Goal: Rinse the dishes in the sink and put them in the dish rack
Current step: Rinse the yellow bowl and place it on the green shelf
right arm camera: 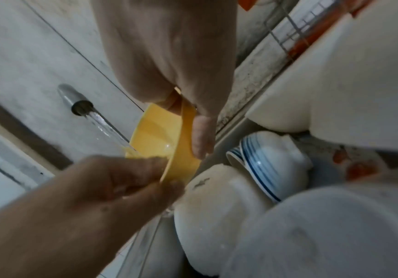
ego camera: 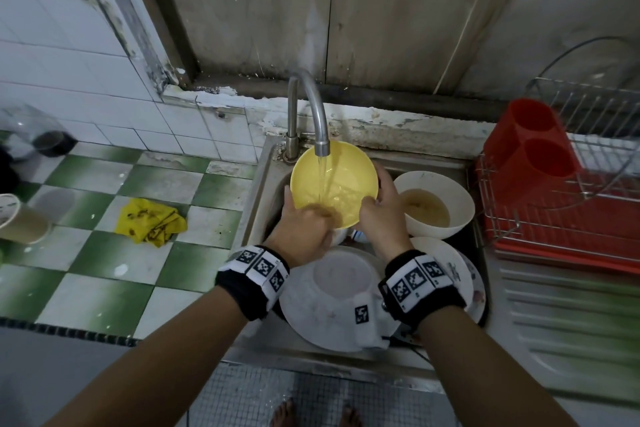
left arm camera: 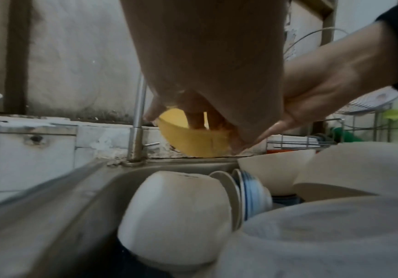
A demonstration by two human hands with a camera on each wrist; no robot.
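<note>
A left hand (left arm camera: 207, 71) and right hand (left arm camera: 331, 75) hold a round yellow plastic bowl (left arm camera: 193, 139) above white ceramic bowls (left arm camera: 176, 216) piled in a steel sink (left arm camera: 74, 197).

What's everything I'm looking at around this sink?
Yellow bowl: one, yellow, tilted under the running tap, held by both hands.
Tap: one, silver, behind the sink, water flowing.
Cream bowl: one, holding brownish water, right part of sink.
Upturned white bowl: one, on a white plate, front of sink.
Striped bowls: blue and white, on their sides in the sink; count unclear.
Dish rack: one, wire on a red tray, right of sink.
Red cutlery holder: one, in the rack.
Yellow cloth: one, stained, on the green-and-white tiled counter.
Left hand: grips the bowl's near rim.
Right hand: grips the right rim.
</note>
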